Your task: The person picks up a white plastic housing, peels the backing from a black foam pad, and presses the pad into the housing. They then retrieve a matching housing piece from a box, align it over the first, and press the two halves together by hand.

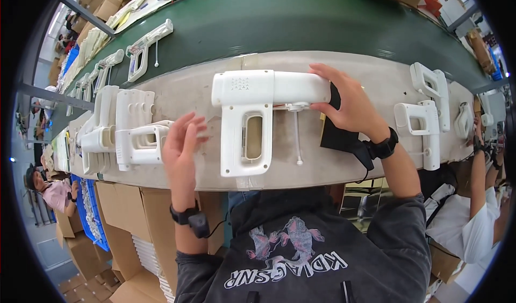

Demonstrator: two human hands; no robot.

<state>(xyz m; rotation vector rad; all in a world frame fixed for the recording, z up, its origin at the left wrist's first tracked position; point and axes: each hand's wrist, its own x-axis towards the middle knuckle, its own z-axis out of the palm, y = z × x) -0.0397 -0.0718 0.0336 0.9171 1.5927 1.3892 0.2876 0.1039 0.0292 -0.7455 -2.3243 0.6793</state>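
Note:
In front of me a white gun-shaped plastic housing (246, 136) lies on the worktable, its looped handle toward me and its barrel pointing right. Below the barrel a thin white rod (298, 142) with a ball tip sticks out toward me, beside small wires. My right hand (349, 101) grips the barrel's right end between thumb and fingers. Left of the handle, slightly blurred, my left hand (184, 144) is apart from the housing, fingers spread and holding nothing. Closest to that hand are several white housing shells (141, 142) grouped on the table.
A black object (338, 134) lies under my right hand. More white housings (424, 117) rest at right, near a co-worker's arm (478, 168). Beyond the table runs a green conveyor belt (290, 18) carrying gun-shaped parts (145, 50). Cardboard boxes (123, 209) and a blue bin (88, 217) stand at lower left.

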